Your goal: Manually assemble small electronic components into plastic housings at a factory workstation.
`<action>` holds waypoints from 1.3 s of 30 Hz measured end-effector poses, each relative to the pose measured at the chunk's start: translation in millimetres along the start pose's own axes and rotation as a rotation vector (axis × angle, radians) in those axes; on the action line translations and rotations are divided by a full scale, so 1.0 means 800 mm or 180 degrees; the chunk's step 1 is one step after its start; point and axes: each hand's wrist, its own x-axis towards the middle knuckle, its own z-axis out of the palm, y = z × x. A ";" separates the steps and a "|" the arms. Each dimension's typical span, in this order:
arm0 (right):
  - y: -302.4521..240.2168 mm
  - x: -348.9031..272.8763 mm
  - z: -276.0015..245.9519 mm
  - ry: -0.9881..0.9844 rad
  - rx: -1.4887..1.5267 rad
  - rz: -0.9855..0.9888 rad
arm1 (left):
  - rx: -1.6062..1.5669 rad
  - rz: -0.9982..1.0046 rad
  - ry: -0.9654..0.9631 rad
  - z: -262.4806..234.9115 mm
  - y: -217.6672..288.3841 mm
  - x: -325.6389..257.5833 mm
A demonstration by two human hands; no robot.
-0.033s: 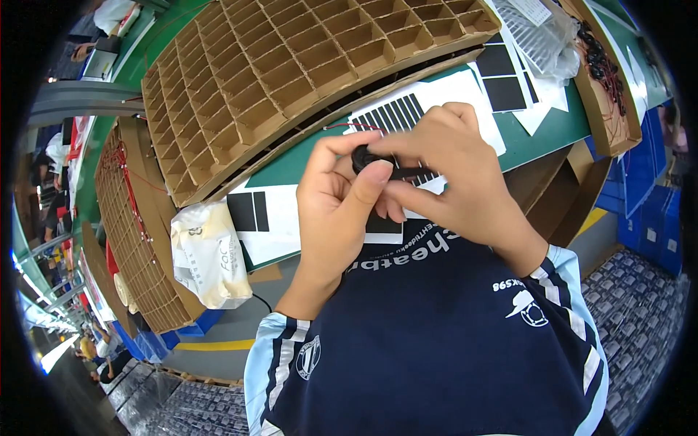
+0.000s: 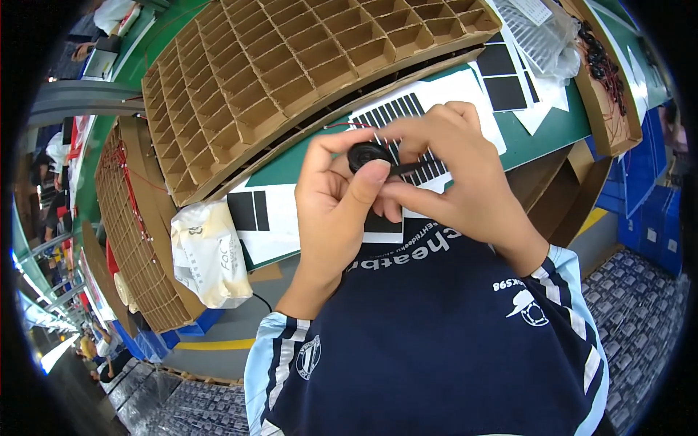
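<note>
Head view: the left hand [image 2: 331,192] is gripping a round black part [image 2: 368,154] between thumb and fingers, apparently steadying it for the right hand [image 2: 469,171] curling just beside; whether that is pinching the black strip [image 2: 408,168], I cannot tell.

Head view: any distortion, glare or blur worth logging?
Head view: fisheye bending curves the divided cardboard tray, and the picture's rim falls to black; a light at lower left glares white; the right hand looks slightly soft, while the round black part reads clearer.
</note>
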 end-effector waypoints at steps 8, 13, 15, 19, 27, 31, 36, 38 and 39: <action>0.013 -0.003 -0.014 -0.0767 0.0755 0.0146 | 0.0149 0.0349 0.0231 -0.001 -0.003 -0.002; 0.016 0.002 -0.015 -0.0776 0.1278 0.0332 | -0.0280 0.0147 -0.0105 0.002 0.004 -0.005; 0.020 0.005 -0.009 -0.0609 0.1194 0.0160 | -0.0545 0.0052 -0.0285 0.002 0.002 -0.005; 0.023 0.006 -0.006 -0.0502 0.1249 0.0025 | -0.0670 -0.0114 -0.0561 -0.005 0.002 -0.004; 0.027 0.003 -0.007 -0.0696 0.0875 0.0096 | -0.0277 -0.0466 -0.0102 0.006 0.005 -0.002; 0.025 0.005 -0.007 -0.0611 0.0930 0.0203 | -0.0281 -0.0345 0.0016 0.007 0.004 -0.001; 0.023 0.000 -0.004 -0.0688 0.0656 0.0107 | 0.0135 0.0064 0.0141 0.006 -0.004 -0.005; 0.024 -0.001 -0.003 -0.0607 0.0556 0.0034 | 0.0674 -0.0053 0.0147 0.008 0.000 -0.006; 0.024 0.000 -0.003 -0.0590 0.0536 0.0015 | 0.0539 -0.0104 0.0160 0.006 -0.003 -0.006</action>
